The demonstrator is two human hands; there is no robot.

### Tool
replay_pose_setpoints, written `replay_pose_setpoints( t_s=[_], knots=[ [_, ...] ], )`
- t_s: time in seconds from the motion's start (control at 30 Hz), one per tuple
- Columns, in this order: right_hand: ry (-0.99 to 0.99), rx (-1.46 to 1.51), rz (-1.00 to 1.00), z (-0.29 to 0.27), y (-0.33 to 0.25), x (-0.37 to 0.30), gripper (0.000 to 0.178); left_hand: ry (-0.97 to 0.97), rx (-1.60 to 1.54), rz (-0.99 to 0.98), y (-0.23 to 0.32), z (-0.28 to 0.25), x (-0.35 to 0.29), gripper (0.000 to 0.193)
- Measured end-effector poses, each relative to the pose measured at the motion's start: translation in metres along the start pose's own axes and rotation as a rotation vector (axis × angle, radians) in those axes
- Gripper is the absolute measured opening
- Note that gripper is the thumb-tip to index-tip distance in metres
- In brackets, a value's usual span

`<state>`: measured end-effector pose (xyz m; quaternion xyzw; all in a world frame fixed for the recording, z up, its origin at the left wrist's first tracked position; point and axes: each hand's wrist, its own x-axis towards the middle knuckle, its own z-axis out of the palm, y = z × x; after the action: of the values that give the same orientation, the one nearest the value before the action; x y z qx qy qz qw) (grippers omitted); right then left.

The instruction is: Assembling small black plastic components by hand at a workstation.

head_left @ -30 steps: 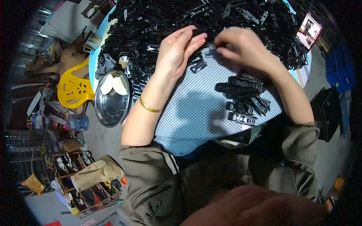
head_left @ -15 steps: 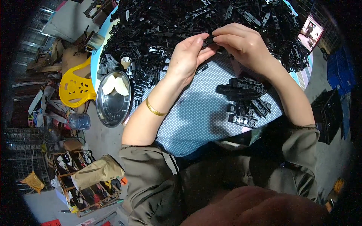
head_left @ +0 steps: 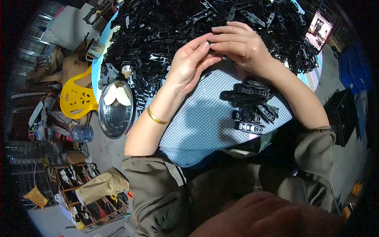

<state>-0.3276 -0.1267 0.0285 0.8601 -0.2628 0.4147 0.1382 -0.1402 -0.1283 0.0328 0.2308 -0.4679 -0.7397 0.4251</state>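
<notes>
My left hand (head_left: 186, 63) and my right hand (head_left: 244, 46) meet fingertip to fingertip over the near edge of a heap of black plastic parts (head_left: 173, 23). Both are closed in a pinch around a small black plastic part, which the fingers now almost wholly cover. The right fingers curve over the left thumb and forefinger. On the dotted blue cloth (head_left: 193, 126) below my hands lies a smaller pile of black clip-like parts (head_left: 252, 93), several of them side by side, near my right forearm.
A steel dish (head_left: 114, 122) holding pale wedges (head_left: 117, 96) stands left of my left forearm, with a tape roll (head_left: 126, 71) behind it. A yellow chair (head_left: 77, 96) is beside the table. A lit screen (head_left: 319, 31) stands at the far right edge.
The whole view has shifted slightly. My hands have drawn closer together, and the black part that showed between them is now hidden by the fingers. The small pile on the cloth looks the same.
</notes>
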Motion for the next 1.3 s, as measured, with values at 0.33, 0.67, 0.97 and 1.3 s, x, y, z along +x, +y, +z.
replay_pose_setpoints(
  t_s=[0.33,0.67,0.97,1.3],
  knots=[
    [0.067,0.148,0.994,-0.062,0.067,-0.005,0.023,0.041,0.131,-0.102,-0.001,0.010,-0.003,0.041],
    [-0.281,-0.317,0.501,-0.021,0.043,-0.018,0.032,0.033,0.177,-0.235,-0.009,0.011,-0.001,0.037],
    [-0.297,0.364,1.013,-0.028,0.035,0.002,0.026,0.122,0.071,-0.150,-0.009,0.012,-0.004,0.039],
    [-0.030,0.918,0.776,-0.013,0.003,0.003,0.020,0.093,-0.074,-0.106,-0.008,0.012,-0.004,0.036]
  ],
)
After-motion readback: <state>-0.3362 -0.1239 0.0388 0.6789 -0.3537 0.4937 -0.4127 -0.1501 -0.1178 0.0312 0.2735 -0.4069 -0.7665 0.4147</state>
